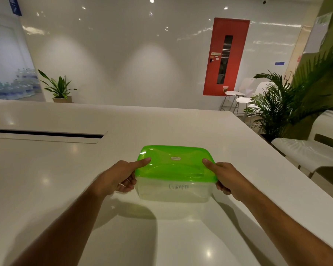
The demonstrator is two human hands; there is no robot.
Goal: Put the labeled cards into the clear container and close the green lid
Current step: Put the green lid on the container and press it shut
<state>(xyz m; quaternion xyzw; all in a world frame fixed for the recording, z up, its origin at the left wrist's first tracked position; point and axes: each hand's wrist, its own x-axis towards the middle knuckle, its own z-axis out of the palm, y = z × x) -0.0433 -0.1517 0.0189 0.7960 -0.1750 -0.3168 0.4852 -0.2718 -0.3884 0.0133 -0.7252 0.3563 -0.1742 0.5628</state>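
Lid [174, 164] is seated on container [174, 191], mid-table [46, 189]; a card marked "GIRAFFE" [179, 186] is seen inside. Left hand [119, 178] and right hand [226, 178] are curled round the ends, thumbs laid on top. Closing step judged in hand; firm pressing along the rim is called for next.

Above the grip, the green lid [174, 165] is glossy translucent plastic; below it, the container [173, 192] is clear smooth plastic. The bench [46, 179] is glossy white.

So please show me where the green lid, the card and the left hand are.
lid [173, 166], head view, middle of its top.
card [179, 186], head view, its written word, seen through the wall.
left hand [119, 176], head view, its back.
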